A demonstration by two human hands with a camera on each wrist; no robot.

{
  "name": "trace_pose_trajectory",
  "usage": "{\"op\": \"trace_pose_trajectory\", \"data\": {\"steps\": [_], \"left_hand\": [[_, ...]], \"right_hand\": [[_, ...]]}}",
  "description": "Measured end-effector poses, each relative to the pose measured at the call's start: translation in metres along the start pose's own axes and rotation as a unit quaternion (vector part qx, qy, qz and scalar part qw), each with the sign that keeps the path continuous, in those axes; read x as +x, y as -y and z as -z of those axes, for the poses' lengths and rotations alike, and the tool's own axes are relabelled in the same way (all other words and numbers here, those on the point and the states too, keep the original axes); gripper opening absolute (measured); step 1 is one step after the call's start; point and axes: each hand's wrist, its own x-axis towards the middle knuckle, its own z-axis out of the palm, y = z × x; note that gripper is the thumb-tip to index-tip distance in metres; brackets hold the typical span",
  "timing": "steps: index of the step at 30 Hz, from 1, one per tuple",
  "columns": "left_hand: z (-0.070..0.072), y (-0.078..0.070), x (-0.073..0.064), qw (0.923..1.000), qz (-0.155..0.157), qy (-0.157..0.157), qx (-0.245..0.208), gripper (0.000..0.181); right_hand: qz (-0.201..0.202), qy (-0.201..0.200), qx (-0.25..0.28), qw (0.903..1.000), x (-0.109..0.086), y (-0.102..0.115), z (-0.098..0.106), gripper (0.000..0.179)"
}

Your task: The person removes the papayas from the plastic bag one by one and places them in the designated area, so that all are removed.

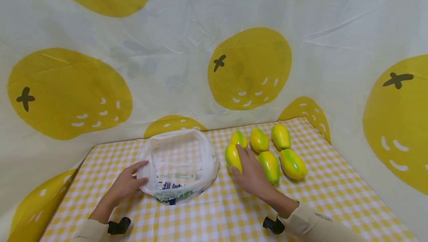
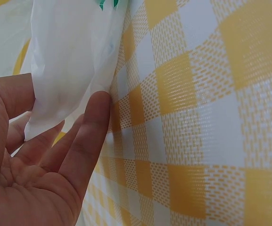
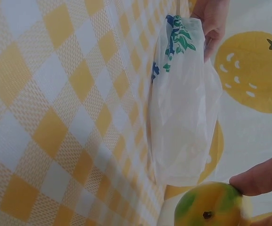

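Observation:
A white plastic bag (image 1: 211, 160) with blue and green print stands on the checked cloth, its mouth spread wide. My left hand (image 1: 125, 183) holds the near-left part of its rim; in the left wrist view, bag film (image 2: 63, 61) lies between the fingers. My right hand (image 1: 250, 171) grips a yellow-green papaya (image 1: 232, 156), thumb on its near side and fingers over the right. The papaya's stem end (image 3: 211, 207) faces the camera in the right wrist view. Close by lie more papayas, including a small-looking one behind (image 1: 239, 138) and one beside the hand (image 1: 270, 166).
Further right are more papayas, two at the back (image 1: 259, 140) (image 1: 281, 137) and one in front (image 1: 293, 164). The yellow-and-white checked tablecloth (image 1: 187, 221) covers the table. A white curtain with yellow fruit prints (image 1: 174, 56) hangs behind it.

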Motion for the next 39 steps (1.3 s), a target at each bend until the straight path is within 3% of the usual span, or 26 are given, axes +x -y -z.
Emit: {"op": "trace_pose_trajectory", "data": {"steps": [23,39], "left_hand": [[-0.001,0.002,0.002,0.9999,0.014,-0.002,0.000,0.067],[-0.002,0.005,0.004,0.9999,0.016,-0.005,-0.003,0.067]], "right_hand": [[-0.036,0.024,0.020,0.9989,-0.006,-0.009,0.001,0.073],[-0.027,0.026,0.006,0.9993,-0.011,-0.017,-0.003,0.072]]}}
